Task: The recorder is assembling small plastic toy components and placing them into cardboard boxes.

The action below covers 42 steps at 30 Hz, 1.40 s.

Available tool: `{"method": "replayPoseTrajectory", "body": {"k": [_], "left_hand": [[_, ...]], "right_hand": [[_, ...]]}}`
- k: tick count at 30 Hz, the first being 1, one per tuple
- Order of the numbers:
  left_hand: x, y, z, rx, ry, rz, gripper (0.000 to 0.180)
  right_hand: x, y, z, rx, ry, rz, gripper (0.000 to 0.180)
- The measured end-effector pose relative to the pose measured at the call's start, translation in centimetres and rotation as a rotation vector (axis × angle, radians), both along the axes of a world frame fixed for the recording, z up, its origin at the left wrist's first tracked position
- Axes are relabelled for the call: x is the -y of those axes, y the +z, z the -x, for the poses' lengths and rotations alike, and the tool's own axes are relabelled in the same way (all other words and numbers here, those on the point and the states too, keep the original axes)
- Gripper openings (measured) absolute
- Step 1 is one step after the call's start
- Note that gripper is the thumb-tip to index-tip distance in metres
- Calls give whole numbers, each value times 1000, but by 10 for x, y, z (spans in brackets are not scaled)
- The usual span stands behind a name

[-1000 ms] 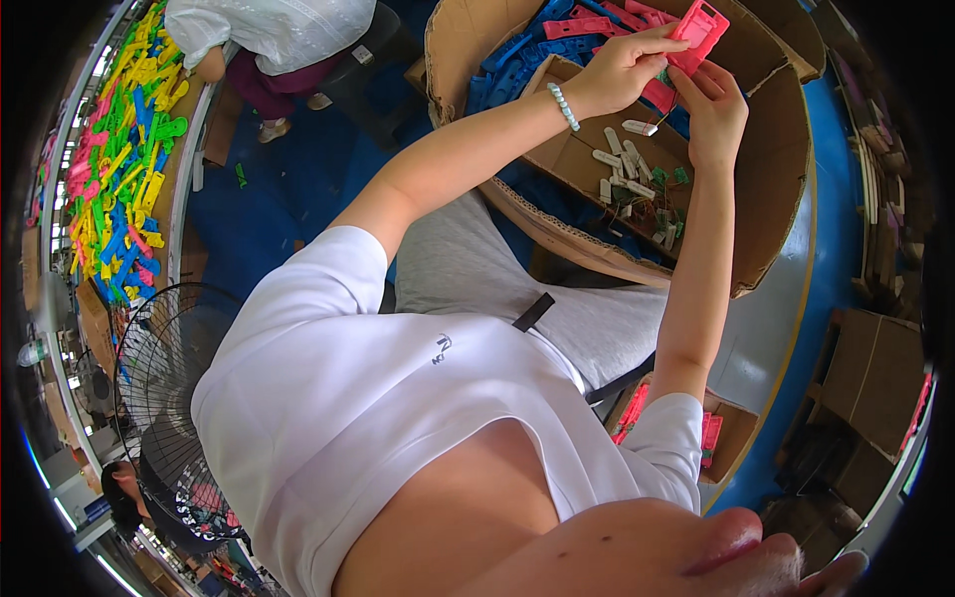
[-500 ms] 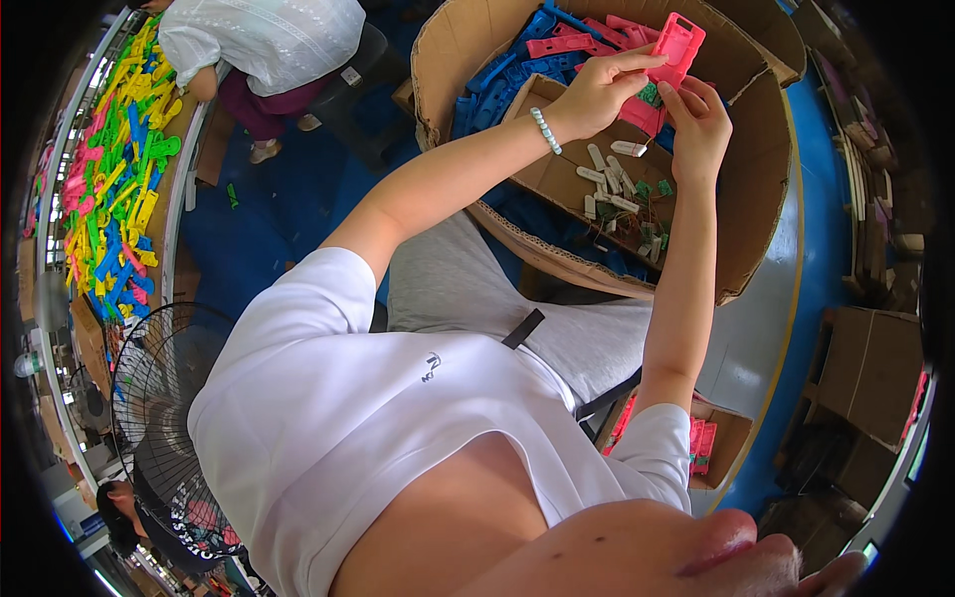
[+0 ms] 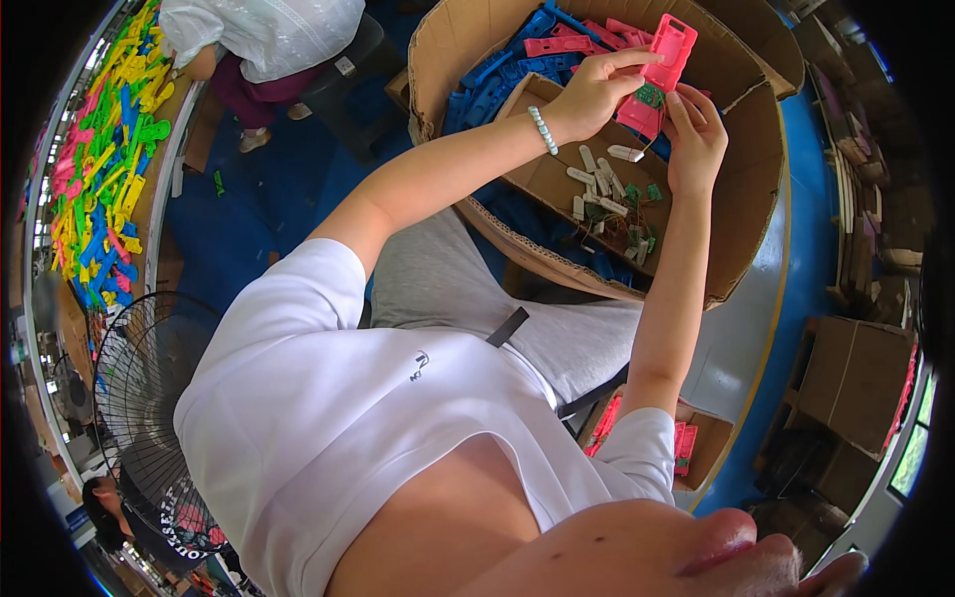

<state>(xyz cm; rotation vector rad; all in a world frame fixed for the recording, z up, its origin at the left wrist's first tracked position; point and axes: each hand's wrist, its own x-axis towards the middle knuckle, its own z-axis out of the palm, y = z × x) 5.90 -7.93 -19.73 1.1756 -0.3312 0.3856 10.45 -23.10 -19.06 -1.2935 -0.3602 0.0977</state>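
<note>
Over the big cardboard box, a long pink plastic housing (image 3: 673, 45) is held up between both hands. My left hand (image 3: 595, 98) has its fingers pinched on the housing's left side. On the lower right side, my right hand (image 3: 698, 139) grips it with thumb and fingers. A small green circuit board (image 3: 650, 96) sits in the housing's lower part. A white plastic piece (image 3: 626, 153) hangs just below, by a thin wire. Beneath the hands, an inner cardboard tray (image 3: 542, 171) holds several white pieces (image 3: 603, 179) and small green boards with wires (image 3: 637, 234).
Blue plastic housings (image 3: 484, 99) and pink ones (image 3: 557, 46) fill the far left of the big box (image 3: 753, 189). A black fan (image 3: 149, 388) stands at my left. Colourful plastic parts (image 3: 109, 189) cover a bench, where another person (image 3: 264, 40) sits. A smaller box with pink parts (image 3: 684, 446) is at lower right.
The whole view has shifted slightly. Both hands keep hold of the pink housing, and the green board shows a little more between them.
</note>
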Motion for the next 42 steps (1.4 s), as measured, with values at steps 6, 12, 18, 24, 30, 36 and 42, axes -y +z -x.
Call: {"method": "replayPoseTrajectory", "body": {"k": [6,12,18,24,30,36,42], "left_hand": [[2,0,4,21,52,-97,37],[4,-2,1,89,107,-42,35],[4,-1,3,113,210,-231,36],[5,1,6,88,196,-270,36],[5,-1,7,176,299,-439,36],[1,-2,-3,214,359,-332,34],[0,5,7,13,148,-241,33]], "right_hand": [[0,-1,0,26,-27,13,24],[-5,1,-1,-51,4,-95,25],[-13,7,9,18,15,0,35],[-13,7,9,14,-21,29,37],[-12,8,9,22,-18,54,36],[-4,3,-3,-88,118,-115,30],[1,-4,-7,-77,79,-171,27]]}}
